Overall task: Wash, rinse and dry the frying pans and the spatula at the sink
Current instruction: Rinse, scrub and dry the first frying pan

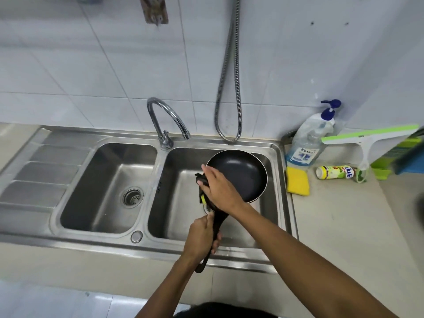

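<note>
1. Step, my read: washing stage. Frying pan (238, 174) is held over the right basin of the sink (281, 157); no water at the tap (168, 120).
2. Left hand (202, 235) is closed round the pan handle; right hand (218, 182) is clamped on something dark with a yellow-green bit at the pan's left rim, can't tell what.
3. Next: probably scrub the inside, keep the handle steady.
4. Pan: black non-stick, tilted, looks dry.

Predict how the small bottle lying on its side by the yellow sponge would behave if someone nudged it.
The small bottle would probably roll, since it lies on its side on the flat counter. It looks like light plastic, so a slight push might move it. The squeegee beside it could stop it.
</note>
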`<state>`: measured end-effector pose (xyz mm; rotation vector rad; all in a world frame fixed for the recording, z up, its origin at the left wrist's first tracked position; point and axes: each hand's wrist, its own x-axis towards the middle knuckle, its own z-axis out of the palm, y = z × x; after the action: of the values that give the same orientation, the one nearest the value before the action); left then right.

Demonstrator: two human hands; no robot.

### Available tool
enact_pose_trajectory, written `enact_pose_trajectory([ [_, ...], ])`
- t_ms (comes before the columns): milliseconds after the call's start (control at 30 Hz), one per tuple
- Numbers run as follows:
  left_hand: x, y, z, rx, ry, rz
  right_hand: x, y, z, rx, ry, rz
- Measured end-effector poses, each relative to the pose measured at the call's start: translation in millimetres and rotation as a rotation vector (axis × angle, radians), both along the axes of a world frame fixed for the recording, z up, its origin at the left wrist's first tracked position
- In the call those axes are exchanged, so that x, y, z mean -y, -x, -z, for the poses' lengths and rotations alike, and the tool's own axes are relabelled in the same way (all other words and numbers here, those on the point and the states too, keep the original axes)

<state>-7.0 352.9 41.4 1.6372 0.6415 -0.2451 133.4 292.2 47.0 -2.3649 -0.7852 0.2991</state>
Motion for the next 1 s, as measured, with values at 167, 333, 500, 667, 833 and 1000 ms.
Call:
enact_pose_trajectory([
  [167,-20.3,-1.7,-7.5,0.062,0.048,0.011,-19.5,-42.3,-10.1,0.067,0.140,0.228],
  [333,-40.1,-22.1,-5.2,0.060,-0.045,0.095,-3.3,-21.2,-12.5,-0.106,0.229,-0.072],
  [500,-37.3,-27.8,4.3,0.050,-0.236,0.192,-18.0,-37.8,10.9,-0.042,0.323,-0.144],
  [667,-41.7,-28.1,14.1,0.020,-0.271,0.166,-11.6,-84.4,19.8,0.142,0.605,0.051],
  [833,-59.1,-37.8,17.5,0.005,-0.242,0.091,39.9,-72.4,12.2,0.152,0.770,-0.088],
  [1000,-49.7,-42.0,15.2,0.003,-0.331,0.245,8.7,-35.2,-4.3,-0.236,0.257,-0.104],
])
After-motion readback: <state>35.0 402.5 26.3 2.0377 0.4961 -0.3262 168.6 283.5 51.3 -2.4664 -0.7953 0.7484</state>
